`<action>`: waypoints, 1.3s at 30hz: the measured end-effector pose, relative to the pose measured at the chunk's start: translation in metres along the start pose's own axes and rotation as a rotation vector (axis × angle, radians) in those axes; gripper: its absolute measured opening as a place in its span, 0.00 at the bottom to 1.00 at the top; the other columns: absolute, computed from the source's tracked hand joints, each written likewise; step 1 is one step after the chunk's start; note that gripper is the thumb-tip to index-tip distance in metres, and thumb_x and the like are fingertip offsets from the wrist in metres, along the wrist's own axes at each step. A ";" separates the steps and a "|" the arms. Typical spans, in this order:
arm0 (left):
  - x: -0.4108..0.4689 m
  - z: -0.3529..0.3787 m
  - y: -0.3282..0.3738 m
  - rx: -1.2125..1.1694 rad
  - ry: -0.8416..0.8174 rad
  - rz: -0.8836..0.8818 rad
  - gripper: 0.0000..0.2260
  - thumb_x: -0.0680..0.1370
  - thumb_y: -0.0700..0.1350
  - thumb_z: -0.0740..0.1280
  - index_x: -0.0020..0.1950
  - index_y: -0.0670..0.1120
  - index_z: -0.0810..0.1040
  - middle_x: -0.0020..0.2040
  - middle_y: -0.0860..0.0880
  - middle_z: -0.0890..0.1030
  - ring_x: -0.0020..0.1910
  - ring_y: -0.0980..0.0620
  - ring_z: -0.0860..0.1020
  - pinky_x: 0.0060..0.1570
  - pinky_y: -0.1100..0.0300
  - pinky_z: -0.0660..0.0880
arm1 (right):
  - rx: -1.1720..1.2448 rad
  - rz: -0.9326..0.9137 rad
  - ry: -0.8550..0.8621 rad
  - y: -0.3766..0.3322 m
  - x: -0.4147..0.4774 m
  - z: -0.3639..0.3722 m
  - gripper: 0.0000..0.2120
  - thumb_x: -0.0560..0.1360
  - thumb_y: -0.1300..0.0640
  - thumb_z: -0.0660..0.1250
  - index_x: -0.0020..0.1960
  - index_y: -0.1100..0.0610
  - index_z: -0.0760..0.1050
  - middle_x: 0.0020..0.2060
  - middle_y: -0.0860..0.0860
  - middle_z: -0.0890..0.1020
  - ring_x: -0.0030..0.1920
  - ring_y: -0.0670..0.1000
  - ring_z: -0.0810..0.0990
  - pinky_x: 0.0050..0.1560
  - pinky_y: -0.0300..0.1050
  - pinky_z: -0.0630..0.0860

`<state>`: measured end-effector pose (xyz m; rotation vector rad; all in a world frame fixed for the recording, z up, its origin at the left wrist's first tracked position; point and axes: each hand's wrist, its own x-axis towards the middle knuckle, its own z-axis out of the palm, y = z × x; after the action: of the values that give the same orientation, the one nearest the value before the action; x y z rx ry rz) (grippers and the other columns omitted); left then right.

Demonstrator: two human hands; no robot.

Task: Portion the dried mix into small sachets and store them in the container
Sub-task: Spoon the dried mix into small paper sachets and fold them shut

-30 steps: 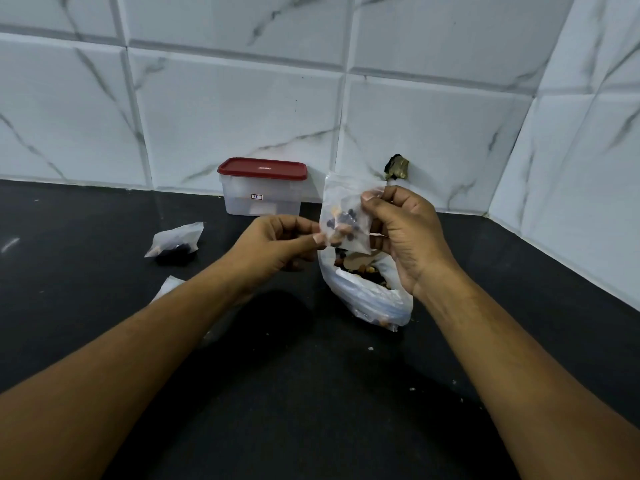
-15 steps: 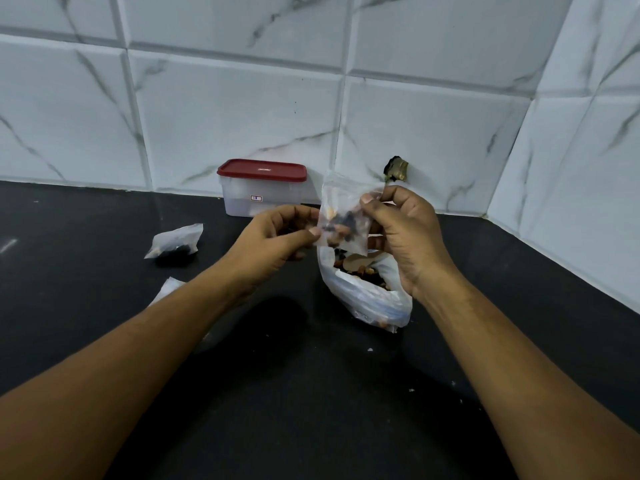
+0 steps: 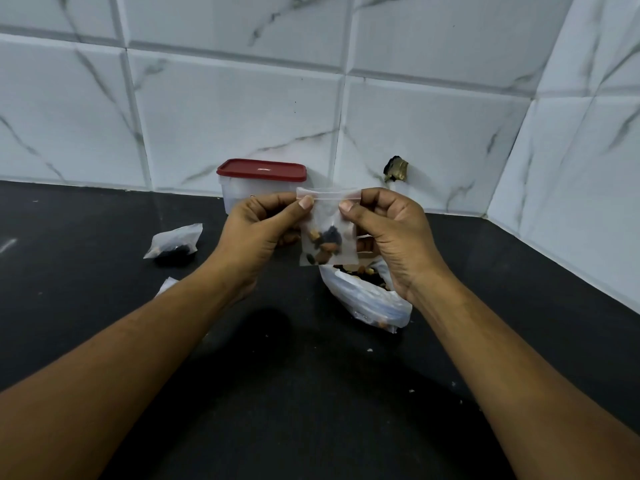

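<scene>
Left hand (image 3: 263, 233): thumb and forefinger pinch the top-left corner of a small clear zip-top plastic sachet (image 3: 329, 216), right at the zip strip; other fingers curled.
Right hand (image 3: 391, 233): same pinch on the top-right corner.
Sachet: held upright off the counter between both hands, top edge pulled flat. Can't tell if the zip is closed.
Contents: dark and tan dried mix (image 3: 325, 244) in the lower half.
Bulk bag: large crumpled clear plastic bag (image 3: 367, 299) holding more mix, on the counter at 5 o'clock of the sachet, mouth up, partly behind the right wrist.
Container: clear rectangular plastic container with a red lid (image 3: 261, 174), lid on, 11 o'clock of the sachet, near the wall, partly hidden by the left hand.
Done: second clear sachet (image 3: 175, 240), filled, lying at 9 o'clock of the left hand, well apart.
Surface: black stone countertop (image 3: 311, 393), few crumbs.
</scene>
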<state>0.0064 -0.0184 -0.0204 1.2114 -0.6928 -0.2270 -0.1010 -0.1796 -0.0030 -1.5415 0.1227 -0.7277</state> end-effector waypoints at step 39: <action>-0.006 0.004 0.008 0.021 -0.070 0.007 0.07 0.77 0.41 0.72 0.54 0.42 0.84 0.49 0.46 0.88 0.47 0.50 0.87 0.45 0.57 0.83 | -0.096 -0.035 -0.071 -0.001 -0.006 0.004 0.03 0.76 0.60 0.76 0.48 0.54 0.85 0.37 0.53 0.83 0.35 0.50 0.78 0.36 0.41 0.78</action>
<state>-0.0022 -0.0149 -0.0144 1.2258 -0.7614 -0.2579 -0.1044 -0.1732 -0.0045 -1.6631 0.0789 -0.7020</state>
